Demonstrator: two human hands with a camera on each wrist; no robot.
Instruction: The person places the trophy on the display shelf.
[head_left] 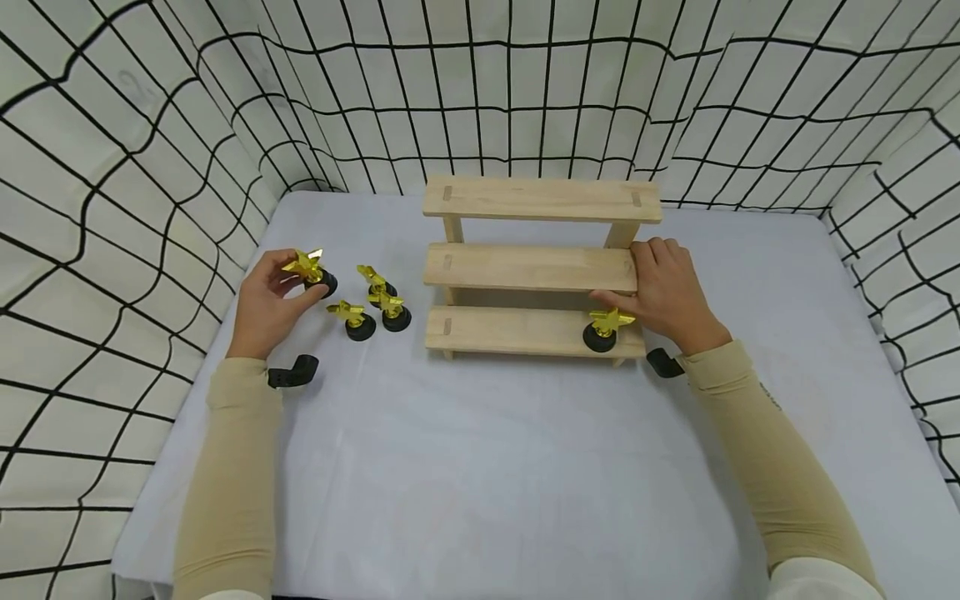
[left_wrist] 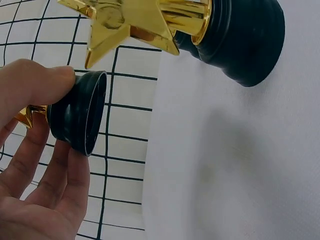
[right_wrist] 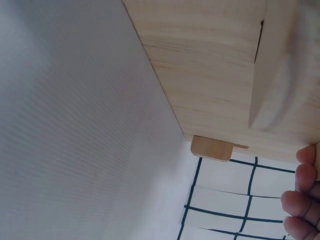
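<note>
My left hand [head_left: 272,298] pinches a gold star trophy [left_wrist: 79,111] by its black base, thumb on one side and fingers on the other. Just right of that hand, several more star trophies [head_left: 360,323] stand grouped on the table. A three-tier wooden shelf [head_left: 525,268] stands at the back centre. My right hand [head_left: 671,292] grips the right end of its middle tier, fingers over the far side and thumb along the front. On the bottom tier's right end, below that thumb, stands one star trophy [head_left: 601,331]. Fingertips [right_wrist: 300,205] show at the right edge of the right wrist view.
A white cloth covers the table [head_left: 480,475]. Black grid netting [head_left: 480,108] over white walls encloses the back and both sides. Each wrist wears a black camera mount, such as the left mount [head_left: 294,372].
</note>
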